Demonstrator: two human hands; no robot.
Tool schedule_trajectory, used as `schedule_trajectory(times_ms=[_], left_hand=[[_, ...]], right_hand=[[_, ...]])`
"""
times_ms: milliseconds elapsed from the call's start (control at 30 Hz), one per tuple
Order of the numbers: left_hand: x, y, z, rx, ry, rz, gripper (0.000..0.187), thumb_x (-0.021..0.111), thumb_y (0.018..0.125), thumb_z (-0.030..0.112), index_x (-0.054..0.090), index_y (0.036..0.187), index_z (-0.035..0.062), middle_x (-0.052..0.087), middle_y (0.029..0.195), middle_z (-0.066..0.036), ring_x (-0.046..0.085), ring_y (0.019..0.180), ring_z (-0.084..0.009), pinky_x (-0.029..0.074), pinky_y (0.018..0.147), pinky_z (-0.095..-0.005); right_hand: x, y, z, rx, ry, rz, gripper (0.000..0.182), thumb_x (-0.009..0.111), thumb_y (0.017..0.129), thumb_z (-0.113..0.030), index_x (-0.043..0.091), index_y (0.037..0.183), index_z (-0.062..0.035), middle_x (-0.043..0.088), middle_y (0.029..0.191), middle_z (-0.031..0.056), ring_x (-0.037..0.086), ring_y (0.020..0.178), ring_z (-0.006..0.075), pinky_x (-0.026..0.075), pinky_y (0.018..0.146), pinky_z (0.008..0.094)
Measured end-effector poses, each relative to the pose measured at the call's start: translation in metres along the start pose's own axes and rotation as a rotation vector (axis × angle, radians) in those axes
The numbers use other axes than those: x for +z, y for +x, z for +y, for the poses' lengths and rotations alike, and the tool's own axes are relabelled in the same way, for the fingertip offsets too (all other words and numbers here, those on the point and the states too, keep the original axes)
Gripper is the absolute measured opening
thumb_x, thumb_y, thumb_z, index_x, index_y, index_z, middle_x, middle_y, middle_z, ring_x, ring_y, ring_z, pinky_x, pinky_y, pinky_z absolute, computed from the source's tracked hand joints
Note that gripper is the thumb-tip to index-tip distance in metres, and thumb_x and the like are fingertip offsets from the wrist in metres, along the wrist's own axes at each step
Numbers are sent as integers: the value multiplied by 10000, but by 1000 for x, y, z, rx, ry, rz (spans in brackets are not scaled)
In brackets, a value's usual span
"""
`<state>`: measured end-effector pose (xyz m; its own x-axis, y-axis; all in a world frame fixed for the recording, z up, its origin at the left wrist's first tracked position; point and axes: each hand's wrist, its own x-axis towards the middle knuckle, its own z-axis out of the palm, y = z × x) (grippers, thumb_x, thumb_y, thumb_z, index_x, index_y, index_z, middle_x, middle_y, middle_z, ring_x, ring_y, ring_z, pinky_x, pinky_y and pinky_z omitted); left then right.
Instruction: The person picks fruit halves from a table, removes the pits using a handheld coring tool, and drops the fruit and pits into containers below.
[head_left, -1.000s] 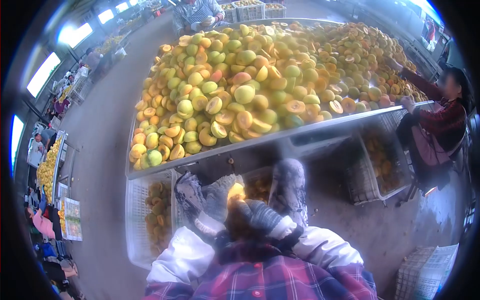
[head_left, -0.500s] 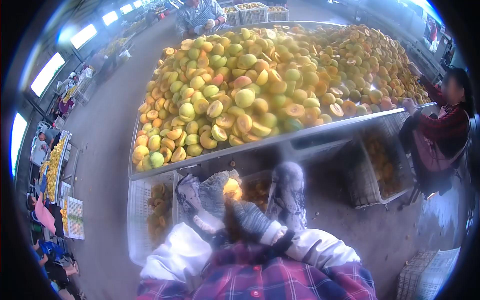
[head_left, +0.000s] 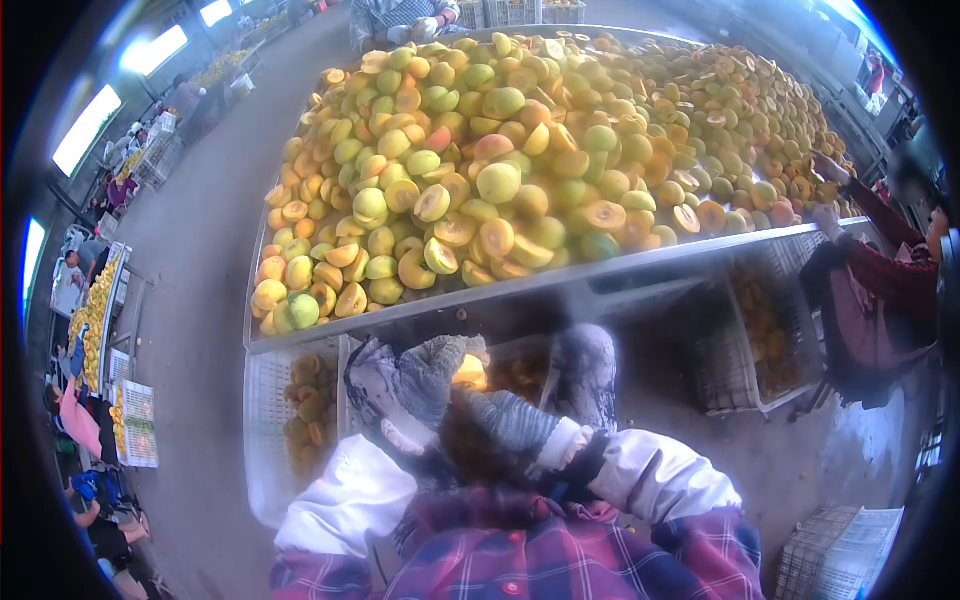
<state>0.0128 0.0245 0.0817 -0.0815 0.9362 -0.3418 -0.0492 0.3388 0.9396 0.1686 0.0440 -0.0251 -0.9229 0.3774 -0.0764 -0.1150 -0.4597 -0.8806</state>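
Note:
My left hand, in a grey knit glove, is closed around a yellow-orange peach above my lap, below the table's near edge. Close against the lower side of that peach is my right hand, also in a grey glove. Its fingers look curled, but a dark brown blur covers their tips, so what they hold is hidden. A large heap of peaches, many of them halved, some whole, covers the metal-edged table in front of me.
Beneath the table stand a white crate with peaches at left and another crate at right. A person sits at the right edge, a person works at the far side. Stacked crates stand lower right.
The view has tilted and shifted slightly. My hands stay together at the peach, which now shows less between the gloves. The person at right has leaned and reaches onto the heap.

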Motion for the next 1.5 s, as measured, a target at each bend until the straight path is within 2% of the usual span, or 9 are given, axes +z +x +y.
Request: schedule_trajectory(times_ms=[267, 400, 500, 667, 767, 800, 933, 1100, 1500], left_hand=[[-11, 33, -83, 12, -685, 70, 446, 608, 883, 406, 639, 1030, -15, 669, 912, -169, 658, 843, -291, 556, 729, -391], [-18, 22, -100, 20, -808, -107, 433, 505, 934, 375, 572, 1172, 19, 648, 1020, -180, 660, 861, -329, 573, 751, -449], [-25, 25, -99, -30, -1171, 87, 398, 510, 918, 442, 609, 1055, 81, 649, 947, -159, 647, 787, -344, 555, 654, -478], [-93, -31, -77, 464, -767, 516, 374, 617, 906, 396, 639, 1003, 36, 644, 962, -109, 638, 794, -271, 547, 658, -382], [-190, -55, -127, 146, 599, 1369, 446, 674, 865, 396, 631, 1058, -4, 644, 1037, -149, 638, 911, -307, 532, 763, -410], [-169, -91, -64, 70, 1292, 1304, 471, 679, 860, 388, 616, 1089, -18, 640, 1067, -167, 633, 944, -323, 523, 803, -420], [-150, -14, -17, 700, 1097, 1078, 453, 696, 842, 321, 604, 1155, 8, 626, 1055, -208, 612, 982, -377, 494, 874, -433], [-74, 115, 19, 563, 1313, 332, 705, 690, 796, 389, 447, 1394, 104, 500, 1331, -210, 535, 1170, -396, 428, 999, -471], [-44, 71, 26, 669, 806, 307, 638, 795, 743, 227, 525, 1292, 46, 643, 1132, -168, 648, 1024, -298, 530, 879, -402]], right_hand=[[33, 10, 29, 57, 625, 491, 283, 502, 1026, -312, 606, 1118, -66, 605, 966, 16, 557, 846, 97, 479, 772, 211], [47, -10, 20, -99, -417, 256, 573, 500, 903, -148, 334, 1407, 68, 588, 984, 242, 597, 820, 384, 480, 726, 484], [56, -20, 37, -172, -513, 425, 365, 482, 989, -237, 519, 1269, -7, 638, 996, 142, 606, 893, 246, 487, 770, 369], [28, -38, 75, 385, -614, 50, 536, 369, 1028, -466, 595, 1224, -21, 651, 1118, 152, 605, 1063, 259, 489, 849, 388], [59, -39, 20, 526, -580, 163, 546, 369, 1018, -480, 626, 1162, -20, 676, 1061, 178, 639, 1003, 307, 479, 859, 424], [62, -34, 14, 504, -592, 172, 546, 369, 1018, -480, 626, 1162, -20, 676, 1061, 178, 639, 1003, 307, 479, 859, 424], [58, -20, 33, 431, -900, 21, 430, 457, 993, -411, 668, 1067, -44, 685, 1023, 208, 646, 931, 377, 479, 833, 423], [41, -13, 30, 297, -584, 196, 424, 446, 1001, -397, 651, 1142, -53, 676, 1063, 213, 631, 1023, 369, 473, 868, 422], [13, 3, 14, -189, -234, 690, 291, 551, 1002, -236, 599, 1194, -23, 625, 971, 1, 575, 894, 89, 473, 749, 250]])
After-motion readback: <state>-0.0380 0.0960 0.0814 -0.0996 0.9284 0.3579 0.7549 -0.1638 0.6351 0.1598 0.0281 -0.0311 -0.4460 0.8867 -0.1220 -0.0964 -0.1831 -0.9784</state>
